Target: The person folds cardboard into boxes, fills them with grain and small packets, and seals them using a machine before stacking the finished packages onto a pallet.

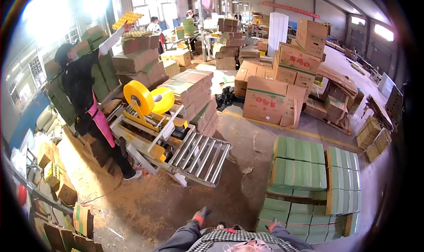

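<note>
- Left hand [202, 216]: lower middle of the frame, dark, with an orange cuff above the wrist and a grey sleeve [183, 235] behind it. We see it against the brown floor [236, 197], below the roller table [201, 157]. It stands apart from the rollers; finger spread too small to read, so we cannot tell wide from narrow.
- Right hand [272, 224]: lower middle, a little right of centre, orange at the cuff. It shows against the near edge of the green bundles [300, 172] – touching or just above them, we cannot tell. Its fingers are likewise unclear to us.
- Green bundles: lower right of the frame, stacked in rows on the floor, nearest to the right hand.
- Roller table: centre of the frame, joined to a machine that carries two yellow rolls [138, 97] side by side.
- Cardboard stack [187, 88]: just behind the machine, flat sheets in layers.
- Cartons [269, 102]: upper right of centre, some piled on others, red and green print on their sides.
- Co-worker [81, 75]: upper left, dark top and pink apron [100, 121], one arm raised – the hand is at a yellow tray [127, 20] above piled cardboard.
</note>
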Demonstrator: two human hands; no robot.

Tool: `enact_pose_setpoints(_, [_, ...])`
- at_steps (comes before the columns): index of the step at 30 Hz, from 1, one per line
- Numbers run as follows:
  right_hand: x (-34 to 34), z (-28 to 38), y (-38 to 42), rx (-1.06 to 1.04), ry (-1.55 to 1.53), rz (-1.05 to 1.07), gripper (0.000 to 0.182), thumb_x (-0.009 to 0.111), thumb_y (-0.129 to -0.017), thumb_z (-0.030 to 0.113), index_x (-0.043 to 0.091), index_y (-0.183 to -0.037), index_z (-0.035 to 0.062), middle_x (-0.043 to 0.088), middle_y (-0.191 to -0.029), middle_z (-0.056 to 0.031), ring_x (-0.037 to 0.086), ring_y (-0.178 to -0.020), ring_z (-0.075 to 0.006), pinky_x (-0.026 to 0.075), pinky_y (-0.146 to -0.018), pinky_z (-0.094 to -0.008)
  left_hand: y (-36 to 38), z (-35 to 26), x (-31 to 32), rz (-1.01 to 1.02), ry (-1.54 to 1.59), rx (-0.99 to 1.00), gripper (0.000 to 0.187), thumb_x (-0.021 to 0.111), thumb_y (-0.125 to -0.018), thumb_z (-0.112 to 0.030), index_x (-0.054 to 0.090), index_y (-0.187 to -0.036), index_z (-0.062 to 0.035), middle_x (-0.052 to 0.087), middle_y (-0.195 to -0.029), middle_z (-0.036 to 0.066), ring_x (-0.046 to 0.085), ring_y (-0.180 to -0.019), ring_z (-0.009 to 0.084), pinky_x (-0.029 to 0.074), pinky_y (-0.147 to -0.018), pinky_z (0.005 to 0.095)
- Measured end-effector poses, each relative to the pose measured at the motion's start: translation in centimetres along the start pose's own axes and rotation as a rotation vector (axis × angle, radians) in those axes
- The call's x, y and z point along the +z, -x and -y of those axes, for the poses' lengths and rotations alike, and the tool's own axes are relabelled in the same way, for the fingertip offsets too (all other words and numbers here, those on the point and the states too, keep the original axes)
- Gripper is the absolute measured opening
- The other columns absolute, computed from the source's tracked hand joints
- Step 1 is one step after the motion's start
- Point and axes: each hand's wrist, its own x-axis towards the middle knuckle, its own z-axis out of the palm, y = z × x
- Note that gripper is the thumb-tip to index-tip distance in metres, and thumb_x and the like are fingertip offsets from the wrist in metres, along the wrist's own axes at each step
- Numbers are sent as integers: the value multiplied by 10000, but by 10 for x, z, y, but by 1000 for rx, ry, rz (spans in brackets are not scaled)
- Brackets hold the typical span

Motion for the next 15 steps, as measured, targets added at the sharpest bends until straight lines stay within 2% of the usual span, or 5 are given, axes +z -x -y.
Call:
enact_pose_setpoints(2, [-27, -41, 3, -333, 664, 442, 686, 654, -685, 446, 457, -1235, 87, 514, -1195, -181, 497, -1098, -312, 421, -897, -376, 11, 64, -40, -164, 20, -334, 668, 388, -835, -593, 580, -1102, -11, 612, -1041, 72, 549, -926, 192, 395, -845, 290])
enact_pose_setpoints(9, [-52, -116, 65, -1, 111, 286, 399, 554, -771, 396, 577, -1087, 154, 601, -977, -183, 570, -939, -314, 451, -788, -393, 34, 156, -54, -251, -122, -692, 594, 325, -885, -512, 484, -1215, -44, 526, -1210, 125, 473, -1129, 248, 355, -943, 361])
enact_pose_setpoints(11, [-54, -109, 73, 20, 140, 280, 433, 562, -763, 405, 565, -1105, 140, 595, -1005, -178, 565, -958, -311, 448, -801, -389, 11, 142, -17, -285, -329, -304, 544, 353, -894, -469, 513, -1191, -42, 577, -1131, 103, 528, -1050, 237, 404, -885, 360])
enact_pose_setpoints(13, [-55, -98, 80, 10, 152, 265, 467, 569, -754, 414, 554, -1122, 126, 589, -1033, -174, 560, -977, -308, 444, -814, -384, 16, 105, 37, -57, 308, -44, 175, 430, -871, -337, 505, -841, -182, 478, -676, 8, 437, -603, 203, 384, -566, 376])
enact_pose_setpoints(15, [-53, -83, 81, -35, 175, 244, 503, 576, -745, 423, 542, -1139, 113, 584, -1061, -169, 554, -996, -305, 440, -827, -379, 31, 44, 79, -179, -153, 187, 351, 565, -800, -236, 502, -1109, -82, 586, -922, 75, 551, -805, 207, 441, -710, 333])
